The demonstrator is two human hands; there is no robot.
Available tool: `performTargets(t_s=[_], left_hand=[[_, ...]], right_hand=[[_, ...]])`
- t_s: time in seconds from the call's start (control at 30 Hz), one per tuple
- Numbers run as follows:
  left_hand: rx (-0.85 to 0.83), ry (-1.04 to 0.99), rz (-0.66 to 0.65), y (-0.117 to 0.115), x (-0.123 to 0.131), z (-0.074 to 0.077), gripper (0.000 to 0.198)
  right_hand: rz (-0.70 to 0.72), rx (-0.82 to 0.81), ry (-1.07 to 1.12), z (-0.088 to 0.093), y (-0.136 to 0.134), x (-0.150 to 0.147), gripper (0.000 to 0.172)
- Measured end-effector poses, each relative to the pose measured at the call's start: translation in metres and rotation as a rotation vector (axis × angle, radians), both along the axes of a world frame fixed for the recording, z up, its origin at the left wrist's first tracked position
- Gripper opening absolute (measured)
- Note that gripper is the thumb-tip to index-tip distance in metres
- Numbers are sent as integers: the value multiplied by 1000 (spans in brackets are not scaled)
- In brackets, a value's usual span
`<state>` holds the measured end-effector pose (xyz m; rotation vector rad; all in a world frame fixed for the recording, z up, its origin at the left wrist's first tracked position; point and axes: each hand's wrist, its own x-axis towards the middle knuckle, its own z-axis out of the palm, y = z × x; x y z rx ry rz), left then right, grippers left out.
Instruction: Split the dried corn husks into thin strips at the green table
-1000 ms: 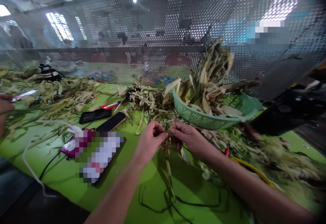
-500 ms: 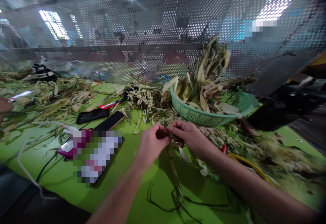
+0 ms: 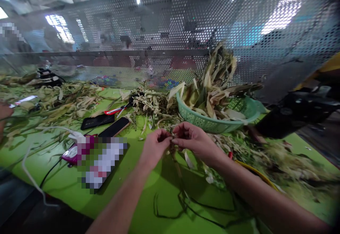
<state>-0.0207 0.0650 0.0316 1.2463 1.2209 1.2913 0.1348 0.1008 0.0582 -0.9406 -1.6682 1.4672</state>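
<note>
Left hand [image 3: 154,147] and right hand [image 3: 193,140] both pinch one dried husk strip [image 3: 176,163], possibly knotting it. Basket [image 3: 202,121] heaped with whole husks; scraps litter table [image 3: 143,195].

No words or numbers can be read anywhere. On the green bench [image 3: 66,188], left of the teal basket [image 3: 212,122], one flat thing [image 3: 102,159] is blurred into squares. The two dark phones [image 3: 115,127] just behind it have black screens. Things behind the holed wall [image 3: 170,28] are too fuzzy to read.
</note>
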Motion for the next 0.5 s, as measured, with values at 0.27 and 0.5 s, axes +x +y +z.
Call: performTargets(t_s=[0.27, 0.5], left_hand=[[-31, -153, 2, 1, -3, -1, 21], [36, -84, -29, 3, -2, -5, 16]], right_hand=[[-117, 340, -267, 10, 12, 16, 13], [-61, 601, -429, 9, 2, 10, 17]])
